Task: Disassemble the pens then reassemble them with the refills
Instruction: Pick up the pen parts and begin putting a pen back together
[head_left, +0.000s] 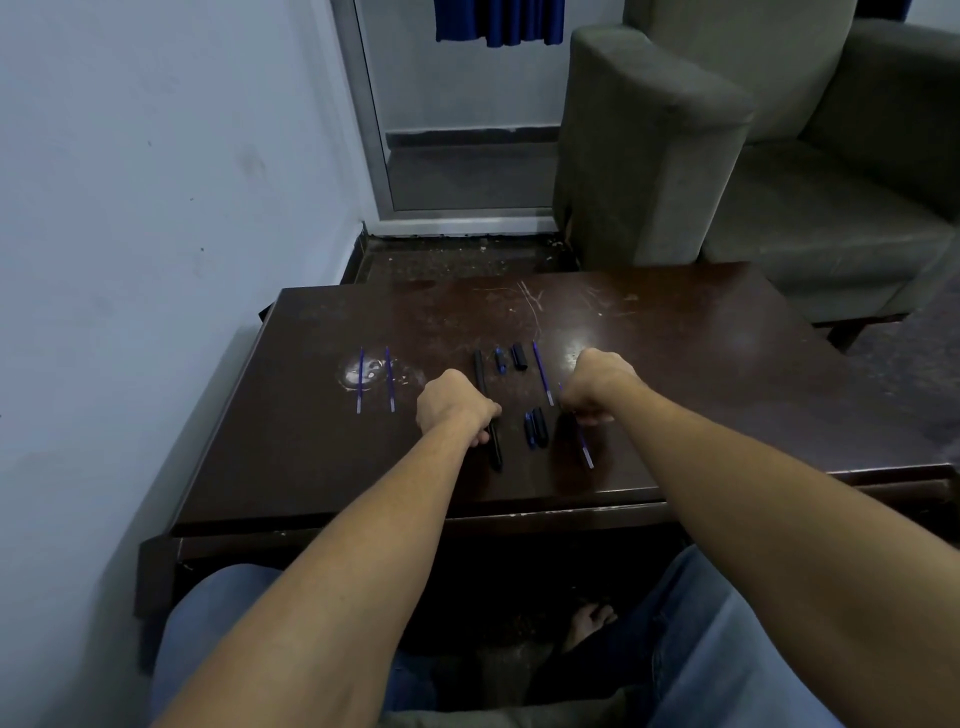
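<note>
On the dark wooden table (675, 364) my left hand (453, 406) is closed on a black pen barrel (496, 451) that sticks out toward me. A second black barrel (479, 370) lies just beyond that hand. My right hand (597, 385) pinches a blue refill (586, 451), its clear end pointing at me. Between the hands lie a black cap and a blue tip piece (536, 428). Farther back lie a small blue part (500, 360), a black cap (519, 356) and a loose refill (543, 373). Two spare refills (375, 379) rest at the left.
A pale wall runs close along the table's left side. A grey armchair (727, 156) stands behind the table at the right. My knees in jeans sit under the near table edge, and a bare foot shows below.
</note>
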